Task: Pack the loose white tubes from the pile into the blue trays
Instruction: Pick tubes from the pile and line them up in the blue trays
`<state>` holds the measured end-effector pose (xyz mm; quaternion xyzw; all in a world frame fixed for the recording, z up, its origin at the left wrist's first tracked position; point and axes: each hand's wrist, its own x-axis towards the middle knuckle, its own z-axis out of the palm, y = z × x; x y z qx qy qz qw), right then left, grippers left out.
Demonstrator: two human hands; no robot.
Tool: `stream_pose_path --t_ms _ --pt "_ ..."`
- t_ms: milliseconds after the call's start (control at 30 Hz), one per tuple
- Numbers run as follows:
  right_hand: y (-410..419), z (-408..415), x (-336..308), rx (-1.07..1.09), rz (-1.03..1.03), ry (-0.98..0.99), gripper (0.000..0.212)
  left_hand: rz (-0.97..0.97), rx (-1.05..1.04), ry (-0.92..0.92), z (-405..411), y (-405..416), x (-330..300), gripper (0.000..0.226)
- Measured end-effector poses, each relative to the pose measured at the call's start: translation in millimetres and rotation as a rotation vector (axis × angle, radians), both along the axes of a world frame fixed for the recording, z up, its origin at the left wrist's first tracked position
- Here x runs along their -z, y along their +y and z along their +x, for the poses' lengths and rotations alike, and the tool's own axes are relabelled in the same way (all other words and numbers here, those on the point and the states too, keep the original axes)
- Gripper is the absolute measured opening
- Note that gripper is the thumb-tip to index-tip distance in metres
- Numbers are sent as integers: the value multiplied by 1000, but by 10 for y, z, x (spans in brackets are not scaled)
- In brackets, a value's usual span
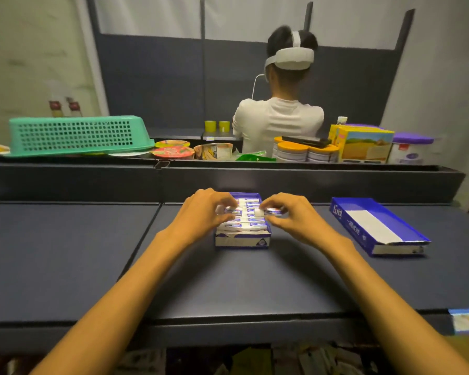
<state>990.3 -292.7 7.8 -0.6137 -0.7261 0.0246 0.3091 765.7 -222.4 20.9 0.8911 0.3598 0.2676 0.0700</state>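
Your left hand pinches one white tube at the left edge of the filled blue tray, fingers curled narrow around it. Your right hand pinches a second tube by its cap end at the right edge. Both tubes hover above rows already packed tight, so forcing either down could, I judge, buckle the stack or pop a neighbour out over the low wall. That tray sits mid-counter, nearly full of tubes lying crosswise. To the right, well apart, the second blue tray holds only a white liner. No loose pile shows on the counter.
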Motion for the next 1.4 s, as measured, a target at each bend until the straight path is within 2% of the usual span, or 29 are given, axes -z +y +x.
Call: stream_pose_path --t_ms 167,567,1067,1400 --pt "43 80 72 -77 -15 23 26 -60 -33 130 58 -147 -10 25" --pt "64 201 44 -102 21 88 28 -188 -71 371 253 -12 -113 24" --pt "145 145 70 -75 -11 93 28 -186 10 443 207 115 -83 24" --pt "140 -7 -13 -80 -168 58 27 -178 49 411 161 123 -57 24"
